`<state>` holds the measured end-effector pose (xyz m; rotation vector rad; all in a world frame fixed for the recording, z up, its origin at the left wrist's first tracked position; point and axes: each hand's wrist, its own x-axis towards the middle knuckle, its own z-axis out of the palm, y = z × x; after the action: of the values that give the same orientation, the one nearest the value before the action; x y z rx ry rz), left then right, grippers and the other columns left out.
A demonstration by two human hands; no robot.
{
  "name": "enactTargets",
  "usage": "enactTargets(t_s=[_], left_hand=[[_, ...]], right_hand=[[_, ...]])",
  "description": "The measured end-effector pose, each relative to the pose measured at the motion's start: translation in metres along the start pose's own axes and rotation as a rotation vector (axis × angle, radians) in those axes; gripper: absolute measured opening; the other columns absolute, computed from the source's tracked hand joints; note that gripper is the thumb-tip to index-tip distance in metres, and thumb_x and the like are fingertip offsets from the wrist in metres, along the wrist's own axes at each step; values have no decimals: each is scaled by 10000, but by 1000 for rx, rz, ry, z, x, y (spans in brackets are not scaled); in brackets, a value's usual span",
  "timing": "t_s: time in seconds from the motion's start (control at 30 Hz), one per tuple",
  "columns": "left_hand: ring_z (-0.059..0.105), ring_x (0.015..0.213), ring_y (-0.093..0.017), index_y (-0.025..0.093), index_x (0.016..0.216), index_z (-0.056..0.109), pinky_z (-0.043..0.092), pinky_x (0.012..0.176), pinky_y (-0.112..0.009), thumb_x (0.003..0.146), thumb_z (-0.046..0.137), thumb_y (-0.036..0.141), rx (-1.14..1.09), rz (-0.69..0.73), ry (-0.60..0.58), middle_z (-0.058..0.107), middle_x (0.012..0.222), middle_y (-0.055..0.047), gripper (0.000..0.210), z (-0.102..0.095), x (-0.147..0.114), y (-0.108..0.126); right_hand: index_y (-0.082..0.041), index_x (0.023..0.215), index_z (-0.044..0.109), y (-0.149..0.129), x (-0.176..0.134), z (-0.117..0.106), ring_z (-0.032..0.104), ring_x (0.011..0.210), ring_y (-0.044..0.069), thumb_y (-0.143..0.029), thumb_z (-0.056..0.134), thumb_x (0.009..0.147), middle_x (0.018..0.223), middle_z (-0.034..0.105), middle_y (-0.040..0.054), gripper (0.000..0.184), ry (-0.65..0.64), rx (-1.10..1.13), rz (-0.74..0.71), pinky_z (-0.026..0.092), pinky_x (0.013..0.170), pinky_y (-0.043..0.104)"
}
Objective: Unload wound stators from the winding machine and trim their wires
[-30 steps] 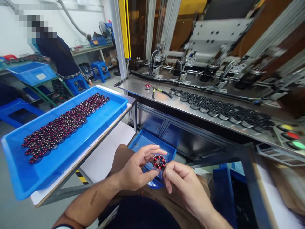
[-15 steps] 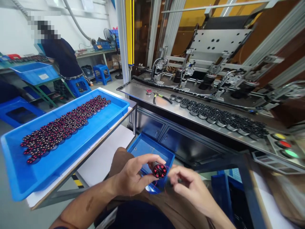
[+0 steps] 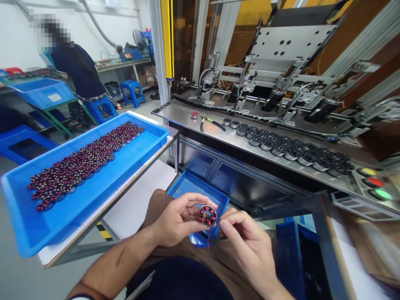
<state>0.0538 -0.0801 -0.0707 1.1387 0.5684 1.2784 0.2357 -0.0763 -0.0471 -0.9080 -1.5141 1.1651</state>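
- The left hand (image 3: 175, 221) grips a red-wound stator (image 3: 213, 217) by its rim, between thumb and fingers, its open face up.
- The right hand (image 3: 250, 241) is just beside it, fingers curled narrow; whether they pinch a wire, I cannot tell.
- A red wire (image 3: 208, 241) hangs below the stator.
- Under the hands is a blue bin (image 3: 200, 185).
- To the left, a tray (image 3: 134, 156) holds wound cores (image 3: 89, 158).
- Pliers (image 3: 215, 124) and black cores (image 3: 281, 143) lie on the metal bench (image 3: 183, 118).

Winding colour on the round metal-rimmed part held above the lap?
Red windings, set in a ring; best seen in head view.
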Motion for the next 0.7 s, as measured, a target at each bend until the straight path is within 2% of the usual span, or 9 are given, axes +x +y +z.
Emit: enactTargets(t_s=[0.1,0.2,0.27,0.4,0.5,0.63,0.7], left_hand=[[719,876,-172,178,1084,665,601,782,-268,713,824,154,-162,-125,-2,687,1163,-119,404,0,4,-3],[690,849,-178,162,1077,675,586,706,-253,581,914,238,-215,-156,-3,677,1144,-126,556,3,7,-8],[665,834,-165,164,1052,681,561,663,-228,512,943,264,-173,-129,39,661,1127,-106,609,6,7,-11],[666,815,-151,163,996,684,568,741,-259,632,876,239,67,24,171,655,1039,-75,419,14,4,-13],[685,886,-180,161,1048,660,580,794,-267,689,803,176,326,200,230,684,1028,-92,387,18,2,-10],[699,910,-187,173,1071,640,583,838,-283,689,743,99,618,465,203,724,969,-82,402,18,2,-4],[708,898,-189,175,1074,637,591,839,-297,688,737,93,706,535,192,734,957,-80,407,17,2,-2]], right_hand=[[-223,753,612,-2,-3,2,564,609,147,-303,606,920,667,611,7,186,-8,24,-15,453,571,257],[-212,757,608,-4,-5,4,565,604,149,-288,600,924,659,605,10,183,-15,-5,-51,450,562,263],[-204,751,603,-3,-6,5,557,594,145,-274,602,921,652,595,8,184,-20,-31,-79,439,547,260],[-201,749,592,4,-9,5,538,598,135,-270,592,928,651,574,-4,192,4,-26,-63,439,557,253],[-209,782,586,8,-9,7,544,629,138,-293,587,933,689,575,-3,173,1,22,-19,452,581,253],[-222,825,581,7,-6,13,571,731,160,-335,652,888,787,576,8,148,-19,104,-10,482,652,274],[-217,792,574,6,-4,18,554,727,153,-338,619,911,777,556,5,176,11,128,3,479,659,268]])
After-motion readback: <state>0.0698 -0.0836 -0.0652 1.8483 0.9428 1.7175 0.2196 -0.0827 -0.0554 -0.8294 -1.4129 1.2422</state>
